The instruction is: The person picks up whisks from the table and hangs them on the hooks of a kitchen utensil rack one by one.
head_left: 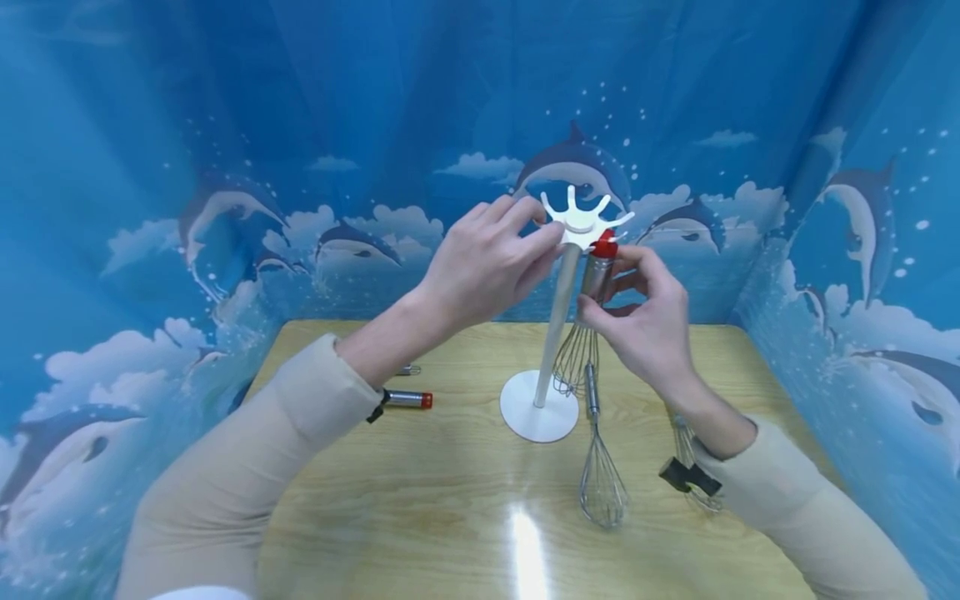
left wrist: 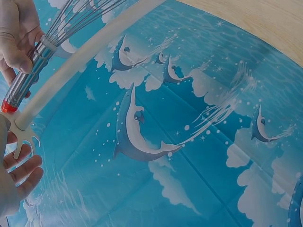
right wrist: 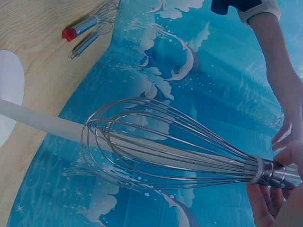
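Note:
A white utensil stand (head_left: 581, 229) rises from a round base, with a ring of curved hooks at its top. My left hand (head_left: 487, 262) pinches the left side of that hooked top between thumb and fingers. In my right hand (head_left: 648, 317) is a large wire whisk (head_left: 597, 279), gripped by its steel handle. The whisk hangs upright, wires down, right beside the pole. Its red handle end meets the underside of the hooks in the head view. The right wrist view shows its wire balloon (right wrist: 165, 146) across the pole (right wrist: 47, 124).
A smaller whisk (head_left: 602, 487) lies on the wooden table (head_left: 420, 517) before the base. Another whisk (head_left: 684, 442) is partly under my right forearm. To the left, a red-ended whisk (right wrist: 78, 29) lies beside a slimmer one (right wrist: 85, 45). A dolphin-printed curtain (head_left: 420, 100) surrounds the table.

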{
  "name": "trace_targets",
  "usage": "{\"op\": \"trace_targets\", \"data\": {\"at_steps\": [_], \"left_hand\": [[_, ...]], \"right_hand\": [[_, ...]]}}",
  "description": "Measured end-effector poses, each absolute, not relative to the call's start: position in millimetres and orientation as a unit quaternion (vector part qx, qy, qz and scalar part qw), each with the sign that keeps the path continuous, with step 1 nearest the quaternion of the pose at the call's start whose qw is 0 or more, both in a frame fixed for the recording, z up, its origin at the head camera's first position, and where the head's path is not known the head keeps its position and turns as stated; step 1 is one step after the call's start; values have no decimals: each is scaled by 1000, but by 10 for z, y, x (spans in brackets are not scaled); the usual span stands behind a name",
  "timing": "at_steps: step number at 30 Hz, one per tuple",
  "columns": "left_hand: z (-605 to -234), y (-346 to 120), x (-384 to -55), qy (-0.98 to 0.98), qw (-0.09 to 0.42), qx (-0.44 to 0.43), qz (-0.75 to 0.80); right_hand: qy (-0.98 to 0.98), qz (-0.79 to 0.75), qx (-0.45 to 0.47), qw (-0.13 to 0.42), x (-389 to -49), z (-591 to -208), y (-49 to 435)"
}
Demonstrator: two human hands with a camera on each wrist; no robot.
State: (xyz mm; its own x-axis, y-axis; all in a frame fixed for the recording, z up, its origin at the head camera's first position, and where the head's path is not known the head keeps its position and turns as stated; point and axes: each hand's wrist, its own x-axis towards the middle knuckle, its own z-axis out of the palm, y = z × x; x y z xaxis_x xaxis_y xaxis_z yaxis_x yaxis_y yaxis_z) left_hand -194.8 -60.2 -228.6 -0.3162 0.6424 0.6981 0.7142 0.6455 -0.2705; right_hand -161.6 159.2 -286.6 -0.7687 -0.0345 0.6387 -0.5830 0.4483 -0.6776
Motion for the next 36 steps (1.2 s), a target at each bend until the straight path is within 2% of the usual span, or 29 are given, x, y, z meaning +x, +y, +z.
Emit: {"op": "trace_targets", "data": {"at_steps": [36], "left_hand": [[-2266, -591, -1899, -827, 391, -403, -38]], "right_hand": [[-799, 491, 189, 290, -1648, -2926, 1579]]}}
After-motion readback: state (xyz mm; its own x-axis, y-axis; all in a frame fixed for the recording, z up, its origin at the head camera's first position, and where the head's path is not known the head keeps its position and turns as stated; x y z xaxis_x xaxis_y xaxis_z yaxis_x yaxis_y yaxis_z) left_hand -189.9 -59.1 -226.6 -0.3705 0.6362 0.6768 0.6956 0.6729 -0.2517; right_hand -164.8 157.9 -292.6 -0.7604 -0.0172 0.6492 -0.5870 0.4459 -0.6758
